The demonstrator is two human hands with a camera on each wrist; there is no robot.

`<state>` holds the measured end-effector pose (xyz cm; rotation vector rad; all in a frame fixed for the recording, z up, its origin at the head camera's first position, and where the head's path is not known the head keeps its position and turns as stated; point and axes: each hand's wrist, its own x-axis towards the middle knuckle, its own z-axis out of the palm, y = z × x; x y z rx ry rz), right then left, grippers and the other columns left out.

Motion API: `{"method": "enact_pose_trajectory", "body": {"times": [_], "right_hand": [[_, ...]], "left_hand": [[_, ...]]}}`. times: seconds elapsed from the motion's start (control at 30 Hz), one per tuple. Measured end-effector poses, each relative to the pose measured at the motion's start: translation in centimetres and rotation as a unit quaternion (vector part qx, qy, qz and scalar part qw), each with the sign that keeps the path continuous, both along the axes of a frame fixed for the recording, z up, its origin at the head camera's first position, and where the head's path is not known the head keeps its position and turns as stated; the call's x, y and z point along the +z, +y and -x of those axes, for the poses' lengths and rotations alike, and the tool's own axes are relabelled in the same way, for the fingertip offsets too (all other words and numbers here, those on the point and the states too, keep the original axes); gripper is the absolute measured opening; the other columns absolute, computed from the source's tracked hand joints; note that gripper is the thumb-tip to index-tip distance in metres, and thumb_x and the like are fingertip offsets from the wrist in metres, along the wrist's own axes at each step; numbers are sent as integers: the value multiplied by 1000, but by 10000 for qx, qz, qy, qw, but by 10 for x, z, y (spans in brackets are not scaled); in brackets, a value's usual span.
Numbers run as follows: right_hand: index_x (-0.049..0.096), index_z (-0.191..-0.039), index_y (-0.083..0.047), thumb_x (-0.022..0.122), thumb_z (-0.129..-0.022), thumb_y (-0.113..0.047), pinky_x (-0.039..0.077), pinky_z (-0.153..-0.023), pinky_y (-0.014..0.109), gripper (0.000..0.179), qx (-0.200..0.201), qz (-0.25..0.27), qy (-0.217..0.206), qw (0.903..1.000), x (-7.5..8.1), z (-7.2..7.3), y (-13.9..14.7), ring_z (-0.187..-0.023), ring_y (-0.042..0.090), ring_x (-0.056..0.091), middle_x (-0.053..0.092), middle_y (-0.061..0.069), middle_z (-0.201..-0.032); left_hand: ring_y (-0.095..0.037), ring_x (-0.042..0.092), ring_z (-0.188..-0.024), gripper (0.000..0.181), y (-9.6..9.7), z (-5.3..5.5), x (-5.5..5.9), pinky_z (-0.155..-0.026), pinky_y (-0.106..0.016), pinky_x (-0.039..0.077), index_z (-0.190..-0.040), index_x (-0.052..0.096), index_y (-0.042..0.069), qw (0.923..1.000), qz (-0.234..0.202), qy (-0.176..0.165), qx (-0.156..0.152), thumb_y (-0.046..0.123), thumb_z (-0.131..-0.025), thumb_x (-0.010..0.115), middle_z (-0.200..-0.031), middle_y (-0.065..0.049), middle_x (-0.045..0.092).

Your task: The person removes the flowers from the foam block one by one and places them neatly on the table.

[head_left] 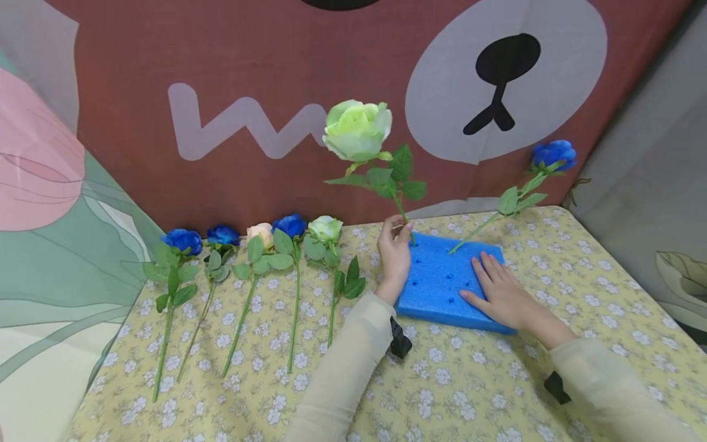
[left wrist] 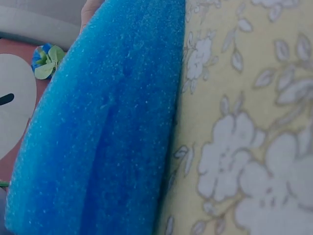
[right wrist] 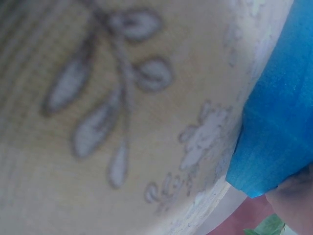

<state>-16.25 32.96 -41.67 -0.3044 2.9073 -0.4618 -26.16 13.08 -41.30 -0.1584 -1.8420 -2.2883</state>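
My left hand (head_left: 394,252) pinches the stem of a pale green rose (head_left: 358,132), low down at the back left corner of a blue foam block (head_left: 436,270). The rose stands nearly upright, leaning left, and its stem meets the foam top. With fingers spread, my right hand (head_left: 499,291) rests flat on the right side of the block. A blue rose (head_left: 554,155) sticks out of the block's back edge, tilted right. Several small holes mark the foam top. The left wrist view shows the block's side (left wrist: 98,122) close up; the right wrist view shows its corner (right wrist: 274,147).
Left of the block, a row of cut flowers lies on the flowered tablecloth (head_left: 431,393): blue roses (head_left: 182,241), a peach rose (head_left: 261,233) and a white-green rose (head_left: 326,228). Behind the table hangs a reddish-brown cloth (head_left: 248,55) with a bear's face.
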Motion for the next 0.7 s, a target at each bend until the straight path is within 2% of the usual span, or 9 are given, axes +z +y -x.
{"method": "enact_pose_trajectory", "body": {"times": [0.07,0.2,0.3,0.47,0.6,0.7], "right_hand": [[7,-151,5,41,-97,-56,6,-117,65,88,-1,-10,9,10000,0,0,0,-145,48,-2,-3,30,-157],[8,-151,6,42,-97,-55,6,-117,65,88,-14,-18,29,10000,0,-1,0,-145,48,-1,-2,30,-157],[9,-151,6,42,-97,-55,6,-117,65,88,-17,-6,38,10000,2,-1,-1,-145,48,-1,-2,30,-157],[9,-151,6,42,-97,-55,6,-117,65,88,-2,-4,15,10000,3,-1,-2,-145,48,-1,-2,30,-157],[8,-151,5,42,-97,-55,6,-117,65,88,-14,-19,-4,10000,3,-1,-2,-145,47,-1,-3,29,-157],[8,-151,5,41,-97,-56,6,-117,65,88,-23,-34,-9,10000,3,-1,-1,-145,47,-1,-3,29,-158]], "left_hand": [[-33,61,-104,19,-1,0,0,-82,-53,54,-109,57,-2,9998,172,118,-53,11,-96,56,-107,-22,61],[-31,61,-108,19,-2,0,0,-82,-46,56,-109,57,-2,9988,411,252,-83,12,-96,56,-108,-21,62],[-30,61,-107,19,-2,2,0,-81,-44,55,-110,56,-2,9997,194,149,-64,11,-96,56,-110,-22,60],[-33,60,-107,19,-2,4,0,-82,-38,55,-108,54,-4,9991,-412,-88,-7,11,-96,57,-113,-26,55],[-34,59,-108,17,-2,5,-1,-83,-34,54,-108,54,-4,9986,-529,-87,-23,9,-96,56,-115,-27,55],[-29,60,-104,14,-1,5,-1,-83,-36,54,-108,54,-3,9981,-618,-74,-5,6,-97,54,-114,-27,55]]}}
